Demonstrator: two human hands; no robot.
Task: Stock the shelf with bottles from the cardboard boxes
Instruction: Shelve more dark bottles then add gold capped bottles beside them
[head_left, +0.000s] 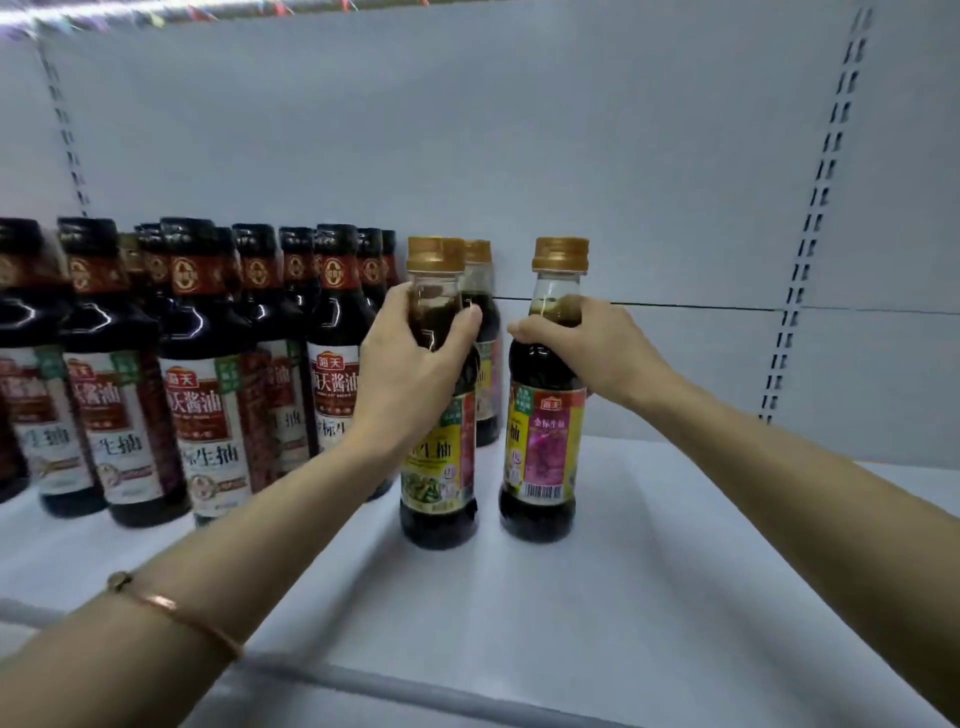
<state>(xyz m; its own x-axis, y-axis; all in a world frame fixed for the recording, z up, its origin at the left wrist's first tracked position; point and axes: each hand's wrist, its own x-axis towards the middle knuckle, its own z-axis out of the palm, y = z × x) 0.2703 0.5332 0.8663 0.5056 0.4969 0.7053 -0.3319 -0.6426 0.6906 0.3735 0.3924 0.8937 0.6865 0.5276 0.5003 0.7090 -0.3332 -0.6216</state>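
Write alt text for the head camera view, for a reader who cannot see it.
Two bare hands each grip the neck of a gold-capped soy sauce bottle standing on a white shelf: the left hand holds the left bottle, the right hand the right bottle. A third gold-capped bottle stands behind, and dark-capped bottles fill the shelf's left side.
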